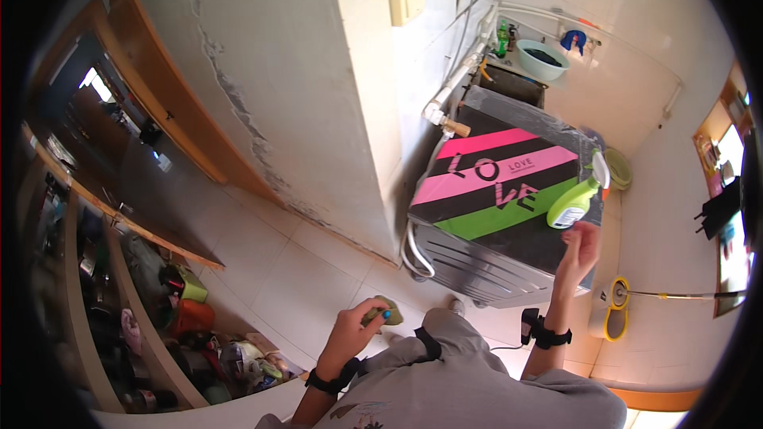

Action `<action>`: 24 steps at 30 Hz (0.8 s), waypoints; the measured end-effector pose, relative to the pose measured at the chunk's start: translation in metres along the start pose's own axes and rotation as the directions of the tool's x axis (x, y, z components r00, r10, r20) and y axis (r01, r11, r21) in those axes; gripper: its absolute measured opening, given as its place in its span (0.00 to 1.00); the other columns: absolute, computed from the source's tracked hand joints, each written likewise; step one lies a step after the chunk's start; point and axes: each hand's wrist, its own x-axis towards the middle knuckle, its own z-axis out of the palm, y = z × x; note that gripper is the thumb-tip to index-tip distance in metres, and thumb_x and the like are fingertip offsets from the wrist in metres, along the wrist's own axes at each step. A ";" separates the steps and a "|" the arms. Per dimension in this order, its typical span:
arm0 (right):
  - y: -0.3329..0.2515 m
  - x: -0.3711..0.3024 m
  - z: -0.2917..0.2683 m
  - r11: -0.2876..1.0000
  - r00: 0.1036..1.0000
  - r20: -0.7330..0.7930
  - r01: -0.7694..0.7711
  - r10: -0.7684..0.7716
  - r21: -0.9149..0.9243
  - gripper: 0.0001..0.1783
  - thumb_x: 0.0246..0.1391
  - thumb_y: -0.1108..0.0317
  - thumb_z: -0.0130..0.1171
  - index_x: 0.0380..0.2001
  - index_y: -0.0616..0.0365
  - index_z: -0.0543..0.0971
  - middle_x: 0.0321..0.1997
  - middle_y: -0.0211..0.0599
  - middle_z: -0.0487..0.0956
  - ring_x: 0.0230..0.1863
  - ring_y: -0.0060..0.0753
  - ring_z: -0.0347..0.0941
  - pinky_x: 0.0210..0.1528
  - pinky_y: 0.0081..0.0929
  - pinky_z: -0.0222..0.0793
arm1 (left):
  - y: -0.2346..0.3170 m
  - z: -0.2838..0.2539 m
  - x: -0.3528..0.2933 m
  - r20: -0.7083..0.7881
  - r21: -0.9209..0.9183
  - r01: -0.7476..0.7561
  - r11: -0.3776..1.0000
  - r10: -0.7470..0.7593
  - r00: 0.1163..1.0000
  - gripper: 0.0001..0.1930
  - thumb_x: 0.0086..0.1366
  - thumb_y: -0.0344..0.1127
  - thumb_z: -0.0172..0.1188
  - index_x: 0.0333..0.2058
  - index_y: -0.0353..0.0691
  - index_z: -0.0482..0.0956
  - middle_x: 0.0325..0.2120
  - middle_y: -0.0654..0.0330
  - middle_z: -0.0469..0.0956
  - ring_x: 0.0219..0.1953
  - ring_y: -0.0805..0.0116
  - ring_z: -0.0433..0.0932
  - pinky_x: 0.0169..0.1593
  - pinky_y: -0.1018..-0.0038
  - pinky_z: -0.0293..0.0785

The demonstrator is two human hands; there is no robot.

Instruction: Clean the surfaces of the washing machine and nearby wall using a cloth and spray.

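Observation:
My left hand [347,339] is closed around a small olive-green cloth [389,311], held low in front of my body; a small bright blue spot shows at its edge. My right hand [582,245] is raised at the front right corner of the washing machine, fingers curled in, with nothing visible in them. Just beyond it a lime-green spray bottle [571,205] with a white trigger head stands tilted in the view on the machine's cover. That cover [501,183] is dark with pink and green stripes and large letters.
A pale basin [544,60] with dark contents sits over a sink at the back, near a green bottle [502,36]. White pipes run along the wall. Cluttered shelves [191,318] stand at left. On the right are a mop bucket [610,314] and a window ledge.

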 end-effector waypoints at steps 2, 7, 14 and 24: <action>-0.021 -0.030 0.040 0.985 0.860 0.503 -0.151 0.089 0.083 0.14 0.56 0.73 0.50 0.45 0.64 0.71 0.38 0.36 0.75 0.37 0.23 0.69 0.42 0.19 0.64 | 0.019 -0.011 0.011 0.093 -0.041 -0.053 0.998 0.056 0.994 0.08 0.61 0.26 0.55 0.39 0.32 0.73 0.33 0.57 0.78 0.29 0.75 0.77 0.32 0.79 0.75; -0.067 -0.090 0.128 0.719 0.270 0.962 -0.659 -0.047 0.220 0.31 0.52 0.70 0.59 0.59 0.59 0.63 0.63 0.41 0.62 0.61 0.30 0.59 0.62 0.25 0.52 | 0.065 -0.032 0.045 0.152 0.016 -0.370 0.929 0.363 0.919 0.21 0.59 0.24 0.55 0.51 0.35 0.63 0.34 0.56 0.77 0.33 0.71 0.78 0.38 0.76 0.73; -0.040 -0.046 0.196 0.807 0.429 0.900 -0.557 0.079 0.195 0.19 0.51 0.78 0.57 0.48 0.60 0.71 0.41 0.29 0.75 0.44 0.19 0.69 0.47 0.20 0.66 | 0.082 -0.095 0.106 0.187 0.193 -0.465 0.864 0.433 0.882 0.24 0.59 0.28 0.56 0.54 0.35 0.62 0.37 0.49 0.78 0.31 0.64 0.79 0.36 0.74 0.74; 0.008 -0.011 0.257 0.770 0.834 0.416 -0.520 0.362 0.371 0.18 0.59 0.69 0.50 0.51 0.65 0.70 0.42 0.31 0.75 0.45 0.20 0.69 0.47 0.18 0.63 | 0.069 -0.173 0.196 -0.103 0.030 -0.380 0.924 0.381 0.919 0.08 0.63 0.31 0.54 0.34 0.32 0.78 0.19 0.61 0.76 0.23 0.78 0.75 0.29 0.81 0.71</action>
